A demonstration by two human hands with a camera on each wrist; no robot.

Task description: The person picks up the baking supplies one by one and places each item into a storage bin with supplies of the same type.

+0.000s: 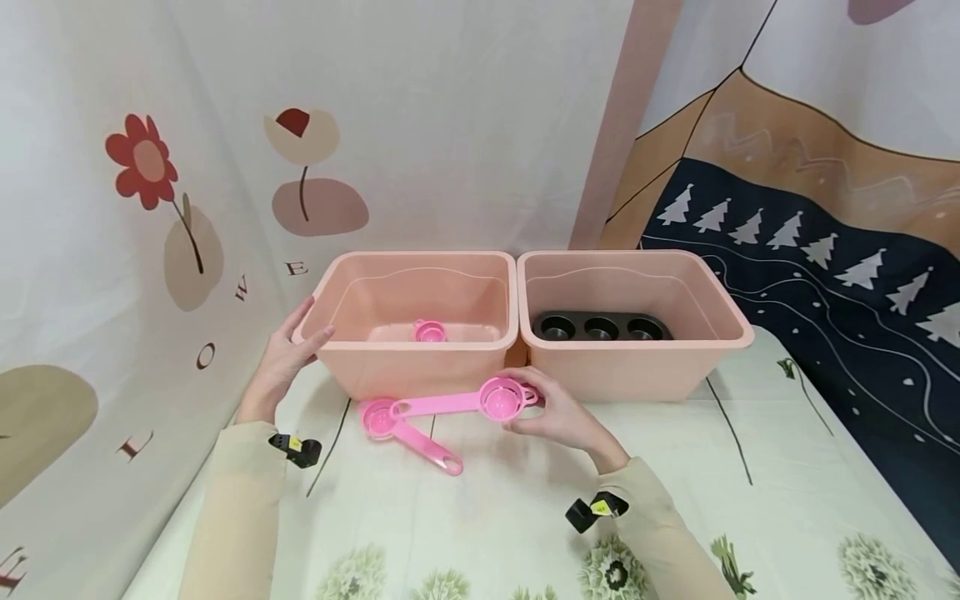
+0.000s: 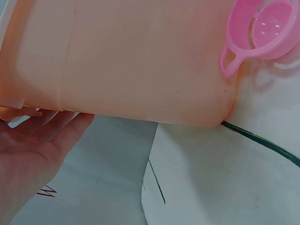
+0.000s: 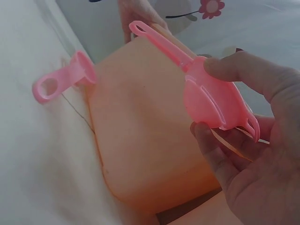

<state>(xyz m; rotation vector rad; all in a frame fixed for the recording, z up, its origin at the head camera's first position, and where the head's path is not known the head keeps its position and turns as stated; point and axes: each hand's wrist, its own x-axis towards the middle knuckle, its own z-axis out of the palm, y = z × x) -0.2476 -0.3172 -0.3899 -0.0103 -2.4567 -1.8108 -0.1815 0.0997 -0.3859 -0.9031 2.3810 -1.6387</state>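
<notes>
My right hand point(image 1: 551, 412) pinches the cup end of a pink egg separator point(image 1: 501, 400), its handle pointing left. In the right wrist view, thumb and fingers grip the separator point(image 3: 211, 96) at its rim. Another pink separator point(image 1: 427, 447) lies on the cloth in front of the left pink bin point(image 1: 420, 367), its handle toward the lower right. My left hand point(image 1: 281, 362) holds the left rim of that bin, thumb over the edge. The left wrist view has the hand point(image 2: 42, 145) against the bin's side point(image 2: 131, 61). A small pink piece point(image 1: 431, 332) sits inside the left bin.
A second pink bin point(image 1: 615, 367) stands touching the first on the right, holding a black muffin pan point(image 1: 602, 327). Patterned cloth point(image 1: 480, 525) covers the table, and a printed curtain point(image 1: 450, 125) hangs behind the bins.
</notes>
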